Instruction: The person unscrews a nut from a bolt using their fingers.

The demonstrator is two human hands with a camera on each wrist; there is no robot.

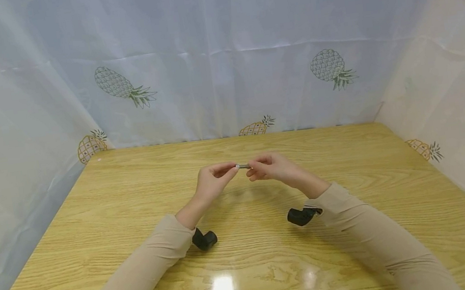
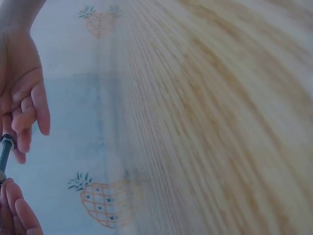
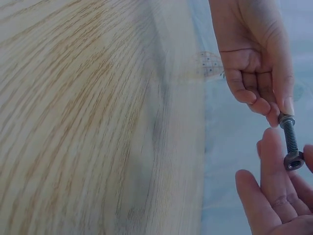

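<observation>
A metal bolt (image 3: 290, 136) spans the gap between both hands, held above the table. My left hand (image 1: 210, 183) pinches its head end between thumb and fingers. At the other end sits a nut (image 3: 293, 161), which my right hand (image 1: 277, 167) pinches between thumb and finger. Bare thread shows between the two ends in the right wrist view. In the left wrist view the bolt (image 2: 5, 152) is partly cut off by the frame's edge. Whether the nut is engaged on the thread, I cannot tell.
Beneath the hands lies a wood-grain table (image 1: 140, 187). A white curtain (image 1: 215, 83) printed with pineapples surrounds its back and sides. Black devices (image 1: 204, 239) are worn under both wrists.
</observation>
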